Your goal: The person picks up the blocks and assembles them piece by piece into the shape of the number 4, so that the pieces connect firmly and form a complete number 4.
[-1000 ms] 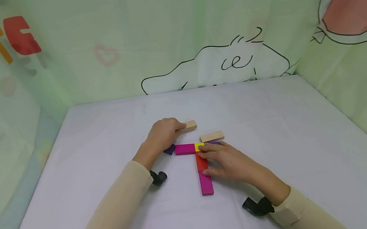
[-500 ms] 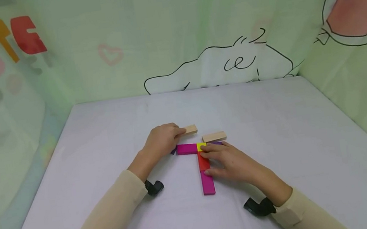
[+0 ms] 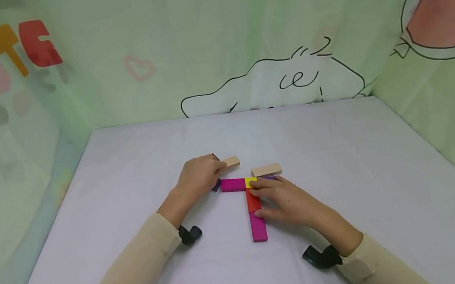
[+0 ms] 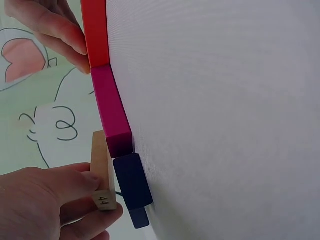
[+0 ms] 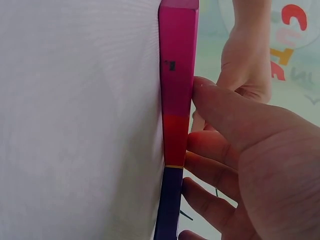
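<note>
My left hand (image 3: 197,176) pinches a plain wooden block (image 4: 102,170), with "44" printed on its end, between thumb and fingers. Beside it in the left wrist view lie dark blue-purple blocks (image 4: 132,181), close to the end of a magenta block (image 3: 232,185). My right hand (image 3: 288,201) rests its fingers on a T of coloured blocks: a yellow one (image 3: 248,180) at the junction, a red one (image 3: 253,203) below it, then another magenta block (image 3: 259,229). The purple block (image 3: 265,178) on the right is partly hidden by that hand.
A second plain wooden block (image 3: 266,170) lies just behind the purple one. White cloth covers the table (image 3: 322,133), and printed green fabric (image 3: 211,27) stands around its back and sides. Black wrist cameras sit under both wrists.
My left hand has drawn the wooden block slightly left and nearer, and a dark tip now shows behind its knuckles. The right hand stays on the coloured blocks. The head view has shifted slightly.
</note>
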`<control>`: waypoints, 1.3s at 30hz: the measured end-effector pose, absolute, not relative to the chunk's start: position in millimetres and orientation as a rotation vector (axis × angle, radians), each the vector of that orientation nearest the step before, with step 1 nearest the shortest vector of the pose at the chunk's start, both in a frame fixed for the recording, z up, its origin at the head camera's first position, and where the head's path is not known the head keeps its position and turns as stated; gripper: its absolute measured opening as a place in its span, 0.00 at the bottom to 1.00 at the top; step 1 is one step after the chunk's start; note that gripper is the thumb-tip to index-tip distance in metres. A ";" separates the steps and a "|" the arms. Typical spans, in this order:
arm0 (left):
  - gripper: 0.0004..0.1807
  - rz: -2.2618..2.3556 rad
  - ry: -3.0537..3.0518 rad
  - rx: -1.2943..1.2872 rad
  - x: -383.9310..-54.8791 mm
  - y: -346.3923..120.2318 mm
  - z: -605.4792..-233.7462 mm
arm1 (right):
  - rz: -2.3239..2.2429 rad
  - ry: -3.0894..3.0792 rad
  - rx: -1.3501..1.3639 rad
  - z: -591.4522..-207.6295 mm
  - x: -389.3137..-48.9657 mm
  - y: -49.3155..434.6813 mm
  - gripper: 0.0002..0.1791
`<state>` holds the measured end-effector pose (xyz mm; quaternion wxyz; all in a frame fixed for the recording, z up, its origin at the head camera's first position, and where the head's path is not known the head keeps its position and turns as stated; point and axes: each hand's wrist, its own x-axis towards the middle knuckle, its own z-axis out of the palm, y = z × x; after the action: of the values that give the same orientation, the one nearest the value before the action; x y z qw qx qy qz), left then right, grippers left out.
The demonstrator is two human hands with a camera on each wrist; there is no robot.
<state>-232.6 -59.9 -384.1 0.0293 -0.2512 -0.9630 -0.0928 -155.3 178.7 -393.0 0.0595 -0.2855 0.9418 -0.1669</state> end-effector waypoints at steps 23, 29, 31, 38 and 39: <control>0.11 -0.355 -2.991 -0.737 -246.6 -60.0 -393.4 | -0.487 2.852 -0.866 -393.9 -157.6 177.8 0.33; 0.10 -0.374 -2.982 -0.756 -246.9 -59.3 -395.3 | -0.474 2.861 -0.860 -393.9 -156.8 177.6 0.32; 0.10 -0.382 -2.979 -0.760 -246.1 -59.6 -395.5 | -0.479 2.861 -0.860 -393.9 -156.5 177.8 0.32; 0.11 -0.341 -2.937 -0.837 -240.9 -60.7 -393.9 | -0.493 2.862 -0.881 -393.2 -155.2 178.6 0.32; 0.11 -0.334 -2.932 -0.853 -240.3 -60.9 -393.6 | -0.493 2.862 -0.881 -392.9 -155.4 178.4 0.32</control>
<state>-240.3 -60.9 -393.6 0.0350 -0.2775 -0.9539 -0.1088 -155.4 178.4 -392.9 0.0535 -0.2900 0.9417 -0.1622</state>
